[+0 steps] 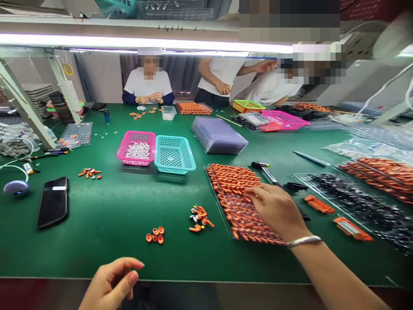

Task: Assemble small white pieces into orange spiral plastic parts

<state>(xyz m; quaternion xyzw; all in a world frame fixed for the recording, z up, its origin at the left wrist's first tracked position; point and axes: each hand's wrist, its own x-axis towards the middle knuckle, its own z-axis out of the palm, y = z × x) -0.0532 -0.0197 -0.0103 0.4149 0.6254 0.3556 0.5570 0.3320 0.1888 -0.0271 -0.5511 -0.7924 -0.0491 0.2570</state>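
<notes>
My right hand (275, 209) reaches over a clear plastic tray (227, 226) filled with rows of orange plastic pieces (232, 176). Its thumb and forefinger are pinched on one orange piece in the middle of the tray; a silver bangle circles the wrist. At the table's front edge hovers my left hand (112, 282), its thumb and forefinger apart and nothing between them. Between the hands lie several small orange cups (155, 235) and a loose heap of orange earbud-like parts (200, 218) with white bits.
A pink basket (135, 161) of white pieces touches a turquoise basket (175, 154). Behind the tray is a stack of clear trays (219, 135). A phone (53, 202) lies left; a screwdriver-like tool (269, 174) and a tray of black parts (355, 200) lie right. Co-workers (148, 84) work across the table.
</notes>
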